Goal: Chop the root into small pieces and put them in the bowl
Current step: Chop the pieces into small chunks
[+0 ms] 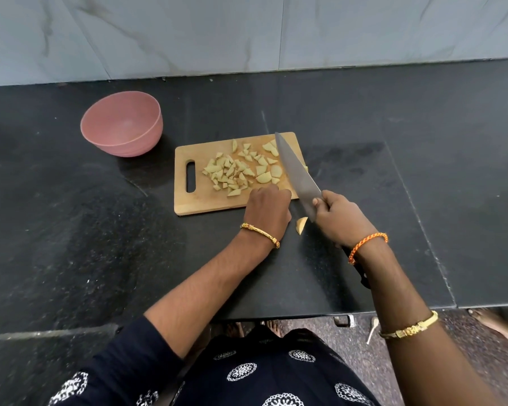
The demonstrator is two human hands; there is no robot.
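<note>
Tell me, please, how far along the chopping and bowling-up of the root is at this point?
Mostly chopped: many small root pieces lie on the cutting board. In hand: the right hand holds the knife over a few larger slices, while the left hand rests at the board's near edge. Left: the pink bowl looks empty, and one stray piece lies on the counter.

Black counter, bowl, cutting board, perhaps root piece

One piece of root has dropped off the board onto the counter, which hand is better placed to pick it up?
The left hand. It holds no tool and rests at the cutting board's near edge, right beside the stray piece. The right hand is just as near but grips the knife.
</note>
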